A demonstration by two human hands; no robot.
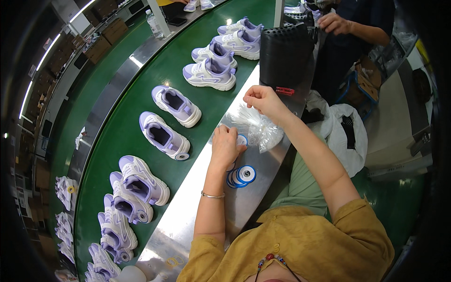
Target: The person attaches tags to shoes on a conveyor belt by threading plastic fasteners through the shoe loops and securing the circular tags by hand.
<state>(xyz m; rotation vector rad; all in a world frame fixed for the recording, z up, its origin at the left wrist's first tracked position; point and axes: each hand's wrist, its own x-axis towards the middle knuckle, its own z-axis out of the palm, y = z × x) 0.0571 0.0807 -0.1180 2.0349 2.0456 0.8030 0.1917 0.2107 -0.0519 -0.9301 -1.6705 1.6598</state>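
Metal ledge (pixel 176 230) runs slantwise between green work surface (pixel 117 141) and green trousers (pixel 303 185) of the person, and its lower left stretch is mostly bare, with only two yellowish rings (pixel 174 261) near the bottom. On the green surface there is open room around the middle pair of lilac-and-white sneakers (pixel 164 136); the nearer shoe carries a round tag (pixel 182 156) at its heel. The far sneakers (pixel 209 75) and the near sneakers (pixel 141 181) stand more crowded. The left hand (pixel 224 146) is over the ledge, close to its belt-side edge, with bent fingers; its thumb touches a blue-rimmed tag (pixel 242 140), but I cannot tell if the fingers clamp it. Just beside, a small overlapping pile of blue-rimmed discs (pixel 246 174) lies on the metal. The right hand (pixel 268 103) is above a bundle of thin clear strands (pixel 265 131), thumb and forefinger together; whether something thin is between them, I cannot tell. Farther along, a black container (pixel 286 56) stands upright, its inside hidden, and a red tool (pixel 284 90) lies at its foot. To the right, a white sack (pixel 354 145) bears something dark.
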